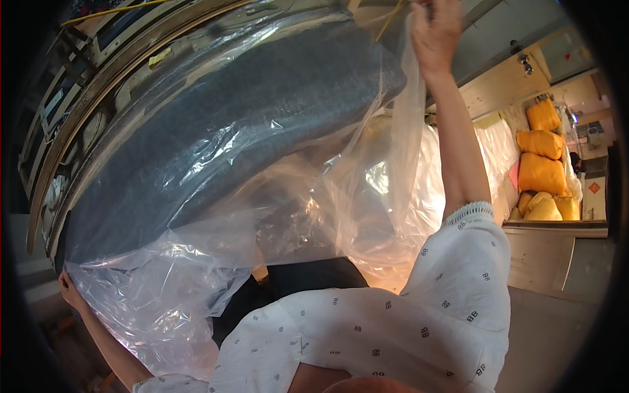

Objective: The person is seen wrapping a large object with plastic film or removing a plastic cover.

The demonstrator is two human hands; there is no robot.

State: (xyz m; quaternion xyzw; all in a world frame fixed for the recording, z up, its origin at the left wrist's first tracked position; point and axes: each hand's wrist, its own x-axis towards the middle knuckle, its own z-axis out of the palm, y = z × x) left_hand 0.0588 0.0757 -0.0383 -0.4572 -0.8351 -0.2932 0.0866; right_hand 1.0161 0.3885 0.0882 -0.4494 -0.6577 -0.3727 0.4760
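A large clear plastic sheet [164,295] lies over a long dark grey bundle [262,92], which looks like folded fabric, and hangs in wrinkles toward my lap. My left hand [71,291] is at the far left, fingers closed on the sheet's edge beside the bundle's near end. At the upper right my right arm is stretched out. Its hand [436,36] is closed on a gathered part of the same plastic, past the bundle's far end. A small bit of red shows by its fingertips; what it is I cannot tell.
A machine-like metal frame [105,85] with a long rail runs along the far left side. More crumpled plastic [495,147] lies to the right. Several orange-yellow bundles [542,173] are stacked beyond it. A wooden panel [508,78] stands at the upper right.
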